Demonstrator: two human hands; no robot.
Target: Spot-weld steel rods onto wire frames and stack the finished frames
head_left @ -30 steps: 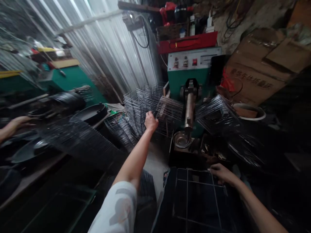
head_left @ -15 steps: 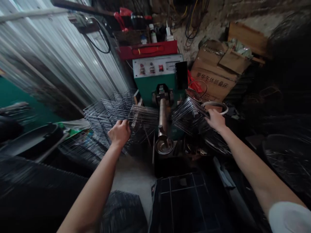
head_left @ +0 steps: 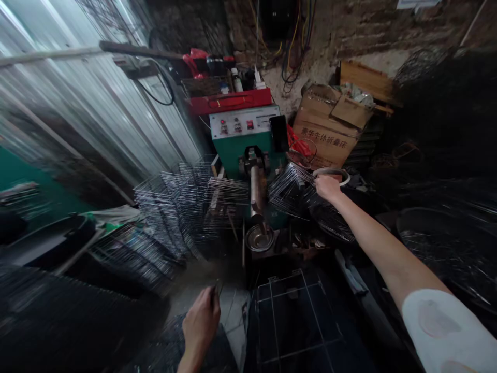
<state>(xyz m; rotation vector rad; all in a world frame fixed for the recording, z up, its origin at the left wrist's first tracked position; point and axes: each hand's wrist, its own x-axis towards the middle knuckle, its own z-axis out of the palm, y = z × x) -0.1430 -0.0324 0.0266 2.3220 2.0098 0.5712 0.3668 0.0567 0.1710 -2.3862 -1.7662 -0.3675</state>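
Observation:
My right hand (head_left: 328, 187) reaches out, fingers closed at the outer end of a bundle of bent wires (head_left: 291, 189) right of the machine's metal arm (head_left: 256, 191). How many wires it grips cannot be made out. Low in front of me is my left hand (head_left: 202, 316), its fingers pinched around something dark and small that I cannot make out. Between my arms, over dark cloth, lies a wire grid (head_left: 289, 300). A round metal electrode (head_left: 259, 237) sits below the end of the arm, on the green machine (head_left: 229, 153).
Stacked wire racks (head_left: 174, 202) stand left of the machine. Straight wires (head_left: 229, 191) lie beside its arm. On the right are a white-rimmed bucket (head_left: 345, 176), a cardboard box (head_left: 326, 129) and a dark tub (head_left: 438, 217). A phone (head_left: 278, 132) leans on the machine's front.
My left hand has moved from beside the wire racks down toward me. My right hand stays at the bent wires. The view has shifted, showing more of the wall and grid.

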